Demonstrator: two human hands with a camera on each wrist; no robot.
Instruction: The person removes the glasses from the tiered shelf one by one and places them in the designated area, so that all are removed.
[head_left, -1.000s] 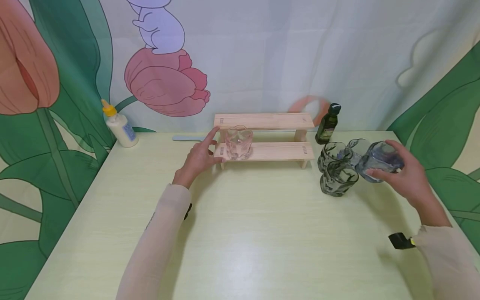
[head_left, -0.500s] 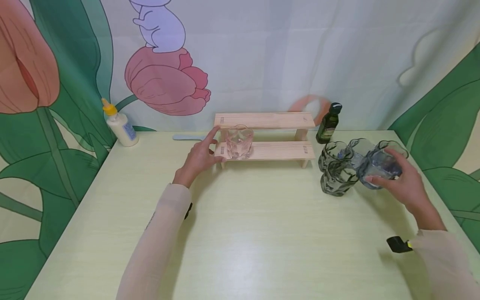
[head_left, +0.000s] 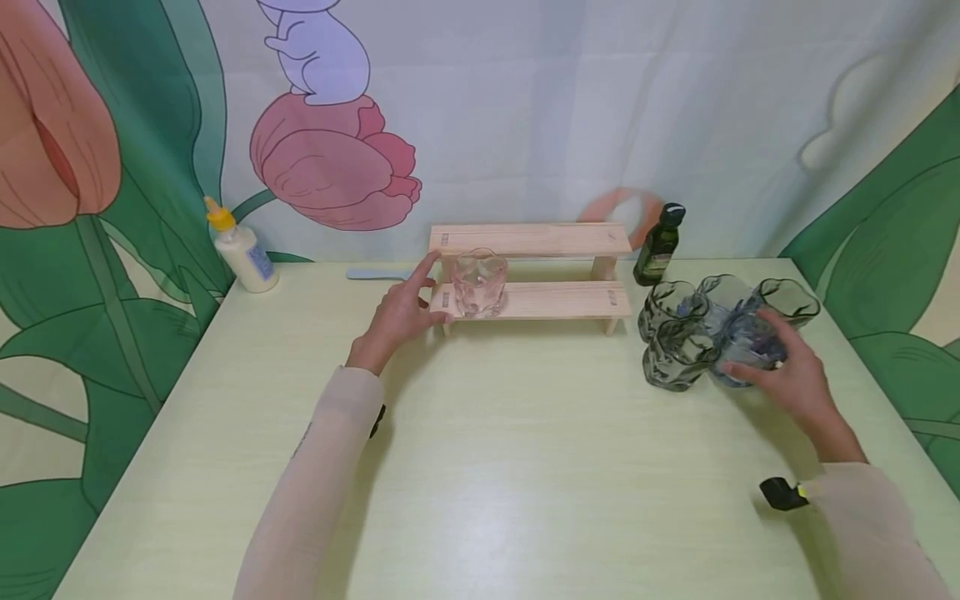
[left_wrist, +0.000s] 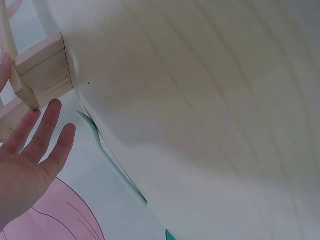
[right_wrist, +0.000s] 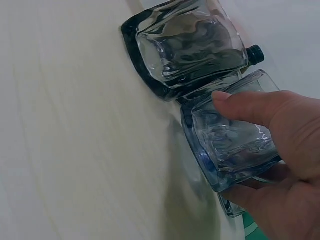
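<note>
In the head view my left hand (head_left: 397,317) is at the left end of a two-tier wooden rack (head_left: 555,300), thumb by the lower shelf and index finger by the upper. In the left wrist view its fingers (left_wrist: 50,117) are extended, one tip at a shelf corner. A pink drinking glass (head_left: 480,287) stands on the lower shelf. My right hand (head_left: 798,387) holds a blue drinking glass (right_wrist: 230,140) between thumb and fingers. Beside that glass are two grey glasses (head_left: 678,357), with a pale bluish glass (head_left: 723,292) and another glass (head_left: 791,296) behind.
A dark green bottle (head_left: 657,246) with a black cap stands at the back right, by the rack. At the back left are a white glue bottle (head_left: 246,258) with a yellow top and a light blue flat-handled item (head_left: 375,274). A printed curtain (head_left: 510,117) hangs behind the table.
My right hand has moved the blue glass a little left and toward the front, and the glass behind it now shows more. My left hand remains at the rack.
</note>
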